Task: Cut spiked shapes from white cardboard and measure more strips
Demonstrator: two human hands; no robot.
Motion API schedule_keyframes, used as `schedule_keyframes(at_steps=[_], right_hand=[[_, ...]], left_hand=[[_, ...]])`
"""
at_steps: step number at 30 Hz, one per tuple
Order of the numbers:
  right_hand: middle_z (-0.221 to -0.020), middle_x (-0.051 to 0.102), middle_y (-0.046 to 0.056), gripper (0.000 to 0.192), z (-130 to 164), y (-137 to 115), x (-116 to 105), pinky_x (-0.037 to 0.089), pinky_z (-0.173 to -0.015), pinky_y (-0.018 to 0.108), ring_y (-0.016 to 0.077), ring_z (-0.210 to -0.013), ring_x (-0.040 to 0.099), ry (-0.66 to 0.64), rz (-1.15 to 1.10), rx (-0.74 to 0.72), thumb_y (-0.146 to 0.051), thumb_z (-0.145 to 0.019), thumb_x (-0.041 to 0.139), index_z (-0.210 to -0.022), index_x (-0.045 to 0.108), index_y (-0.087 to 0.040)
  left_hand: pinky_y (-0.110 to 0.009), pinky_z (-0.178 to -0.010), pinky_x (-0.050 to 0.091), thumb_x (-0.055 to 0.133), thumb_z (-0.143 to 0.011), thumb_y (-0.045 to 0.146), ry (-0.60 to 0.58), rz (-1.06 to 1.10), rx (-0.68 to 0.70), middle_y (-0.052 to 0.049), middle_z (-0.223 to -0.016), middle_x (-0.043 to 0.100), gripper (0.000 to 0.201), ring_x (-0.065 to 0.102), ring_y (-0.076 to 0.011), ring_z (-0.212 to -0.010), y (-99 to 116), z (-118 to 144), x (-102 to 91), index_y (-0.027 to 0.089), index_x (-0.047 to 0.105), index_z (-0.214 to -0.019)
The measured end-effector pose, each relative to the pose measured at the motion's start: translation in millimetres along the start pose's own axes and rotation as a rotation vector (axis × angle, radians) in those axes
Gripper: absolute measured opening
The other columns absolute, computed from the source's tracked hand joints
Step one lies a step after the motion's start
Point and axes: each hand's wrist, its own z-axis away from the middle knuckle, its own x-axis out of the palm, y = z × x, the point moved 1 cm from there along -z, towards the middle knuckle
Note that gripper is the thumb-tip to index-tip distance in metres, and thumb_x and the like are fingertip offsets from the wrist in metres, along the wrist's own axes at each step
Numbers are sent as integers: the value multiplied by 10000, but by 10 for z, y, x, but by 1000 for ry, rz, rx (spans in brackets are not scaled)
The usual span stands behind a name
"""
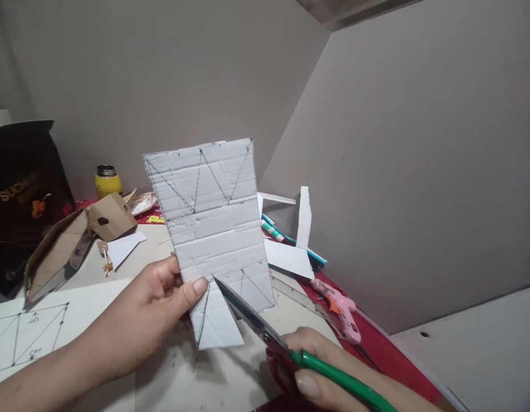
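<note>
Left hand (162, 300) pinches white cardboard (213, 229), held up in middle. Right hand (320, 366) closed round green scissors (286, 343), blades open inside cut at bottom edge. One bottom triangle nearly cut free. Top drawn triangles not cut yet.

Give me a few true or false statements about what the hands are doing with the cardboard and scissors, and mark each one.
1. The left hand pinches the white corrugated cardboard sheet with pencilled triangles near its lower edge. True.
2. The right hand holds red-handled scissors. False: the green-handled scissors have green handles.
3. The scissor blades point at the cardboard's bottom edge. True.
4. The pink glue gun is in the left hand. False: it lies on the red table covering, beyond the right hand.
5. The yellow flask with a metal cap stands at the far left by the wall. True.
</note>
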Motion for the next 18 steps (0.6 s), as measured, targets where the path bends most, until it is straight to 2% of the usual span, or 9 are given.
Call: schedule_keyframes(at_steps=[4, 9, 13, 18], right_hand=[[-602, 315, -33, 526, -8, -73, -40, 248, -495, 259, 107, -555, 291, -51, -7, -22, -684, -880, 377, -660, 346, -207], [-570, 291, -45, 517, 26, -43, -40, 207, -467, 258, 90, -520, 249, -35, -62, -38, -653, -866, 424, -626, 324, -207], [-571, 304, -43, 517, 61, -44, -37, 216, -479, 257, 92, -529, 262, -17, -58, -10, -655, -853, 447, -622, 334, -206], [-570, 306, -43, 516, 74, -73, -100, 220, -481, 257, 96, -533, 261, -61, -24, -8, -658, -860, 439, -629, 339, -207]], left_hand=[[-340, -845, 538, 604, -898, 332, -40, -33, 8, -45, -1146, 721, 314, 670, -248, -998, 39, -15, 8, 260, 663, -1198], [-333, -983, 462, 600, -898, 245, -80, -178, 46, -16, -1239, 680, 330, 581, -259, -1185, 95, 0, -47, 290, 660, -1219], [-336, -988, 465, 584, -898, 187, -91, -253, 71, -5, -1288, 648, 374, 543, -268, -1230, 111, 19, -71, 304, 639, -1249], [-330, -957, 493, 581, -895, 161, -108, -259, 57, -17, -1264, 658, 411, 565, -265, -1200, 136, 39, -61, 296, 613, -1282]])
